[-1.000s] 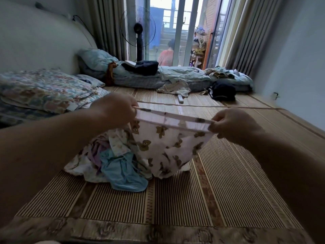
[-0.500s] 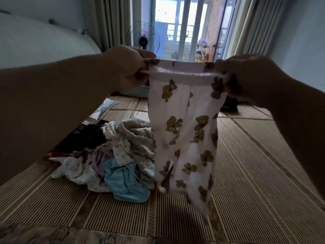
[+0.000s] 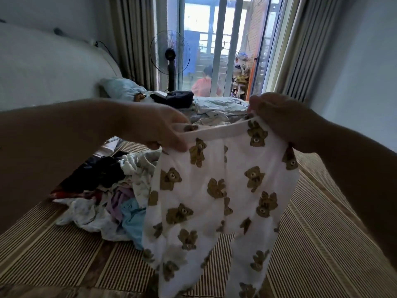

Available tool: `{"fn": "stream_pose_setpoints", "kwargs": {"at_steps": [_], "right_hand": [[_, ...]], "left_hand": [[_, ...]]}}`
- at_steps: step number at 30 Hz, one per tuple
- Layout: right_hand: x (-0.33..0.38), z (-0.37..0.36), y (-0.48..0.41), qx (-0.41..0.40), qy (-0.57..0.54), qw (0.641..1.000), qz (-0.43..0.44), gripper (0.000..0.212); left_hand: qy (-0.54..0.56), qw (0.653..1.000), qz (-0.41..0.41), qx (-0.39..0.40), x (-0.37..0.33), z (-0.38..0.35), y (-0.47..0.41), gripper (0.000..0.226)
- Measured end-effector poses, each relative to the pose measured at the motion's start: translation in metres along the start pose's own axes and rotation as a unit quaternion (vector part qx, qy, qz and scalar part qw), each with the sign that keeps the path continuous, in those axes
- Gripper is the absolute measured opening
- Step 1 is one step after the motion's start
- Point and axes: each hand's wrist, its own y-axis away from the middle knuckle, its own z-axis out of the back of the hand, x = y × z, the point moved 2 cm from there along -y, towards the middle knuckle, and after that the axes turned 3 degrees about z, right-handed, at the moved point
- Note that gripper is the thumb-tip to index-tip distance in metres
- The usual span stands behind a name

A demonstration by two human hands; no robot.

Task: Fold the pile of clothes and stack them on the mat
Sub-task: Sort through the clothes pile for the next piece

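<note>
Bear-print pants [image 3: 214, 190] lowered, spread wider, left hand [image 3: 159, 130] and right hand [image 3: 281, 119] pinching waistband [image 3: 217, 131]

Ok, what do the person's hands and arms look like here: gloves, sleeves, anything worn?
Bare hands: the left hand and right hand show no gloves, rings, watch or bands. The left arm and right arm are bare up to the frame edge, no sleeve in view. Both are backlit by the window, so fine marks cannot be told.

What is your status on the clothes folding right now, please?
Grips set: left hand, right hand pinch waistband of bear-print pants. Pants hang unfolded over mat. Loose pile alongside.
</note>
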Motion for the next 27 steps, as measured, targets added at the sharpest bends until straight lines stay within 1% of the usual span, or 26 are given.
{"fn": "stream_pose_setpoints", "kwargs": {"at_steps": [1, 2, 3, 5, 6, 7, 8, 9, 11, 13, 15, 17, 19, 21, 23, 25, 27], "right_hand": [[0.0, -0.001, 0.003, 0.039, 0.03, 0.998, 0.027, 0.047], [0.0, -0.002, 0.007, 0.072, 0.053, 0.995, 0.048, 0.046], [-0.002, -0.002, 0.009, 0.1, 0.051, 0.992, 0.051, 0.043], [-0.009, -0.003, 0.013, 0.146, -0.003, 0.989, 0.01, 0.04], [-0.014, -0.004, 0.013, 0.16, -0.01, 0.987, -0.007, 0.038], [-0.018, -0.005, 0.013, 0.169, 0.012, 0.985, -0.007, 0.032], [-0.022, -0.005, 0.012, 0.164, 0.039, 0.986, 0.002, 0.022], [-0.023, -0.005, 0.012, 0.156, 0.062, 0.986, 0.012, 0.017], [-0.023, -0.005, 0.016, 0.143, 0.06, 0.987, 0.033, 0.022], [-0.019, -0.006, 0.023, 0.145, 0.009, 0.988, 0.052, 0.026], [-0.013, -0.011, 0.034, 0.161, -0.067, 0.982, 0.076, 0.023], [-0.002, -0.021, 0.045, 0.174, -0.117, 0.972, 0.105, 0.021], [0.002, -0.033, 0.047, 0.145, -0.13, 0.975, 0.11, 0.028], [0.002, -0.044, 0.042, 0.089, -0.125, 0.983, 0.101, 0.028], [0.001, -0.052, 0.039, 0.046, -0.126, 0.987, 0.092, 0.028], [-0.002, -0.055, 0.038, 0.029, -0.135, 0.987, 0.08, 0.022], [-0.006, -0.056, 0.038, 0.023, -0.16, 0.985, 0.068, 0.014]], "left_hand": [[-0.05, 0.999, 0.002, -0.01, 0.002, -0.004, -0.001, 0.014], [-0.072, 0.997, 0.006, -0.021, 0.004, -0.006, -0.002, 0.007], [-0.078, 0.996, 0.011, -0.034, 0.007, -0.008, -0.003, 0.008], [-0.08, 0.995, 0.012, -0.065, 0.013, -0.007, -0.002, 0.015], [-0.082, 0.993, 0.008, -0.081, 0.016, -0.006, -0.001, 0.016], [-0.077, 0.993, 0.0, -0.088, 0.018, -0.005, -0.001, 0.017], [-0.054, 0.995, -0.011, -0.087, 0.02, -0.006, -0.001, 0.018], [-0.016, 0.996, -0.023, -0.082, 0.021, -0.008, -0.002, 0.02], [0.06, 0.992, -0.041, -0.101, 0.024, -0.013, -0.004, 0.024], [0.121, 0.98, -0.063, -0.142, 0.022, -0.019, -0.002, 0.03], [0.195, 0.962, -0.11, -0.157, 0.014, -0.026, 0.003, 0.045], [0.221, 0.95, -0.161, -0.154, 0.002, -0.035, 0.008, 0.059], [0.22, 0.942, -0.205, -0.148, -0.011, -0.046, 0.009, 0.064], [0.18, 0.943, -0.226, -0.162, -0.023, -0.055, 0.007, 0.057], [0.154, 0.946, -0.217, -0.186, -0.033, -0.061, 0.003, 0.038], [0.19, 0.947, -0.169, -0.194, -0.035, -0.064, -0.001, 0.024], [0.2, 0.957, -0.101, -0.183, -0.032, -0.067, -0.003, 0.018]]}}
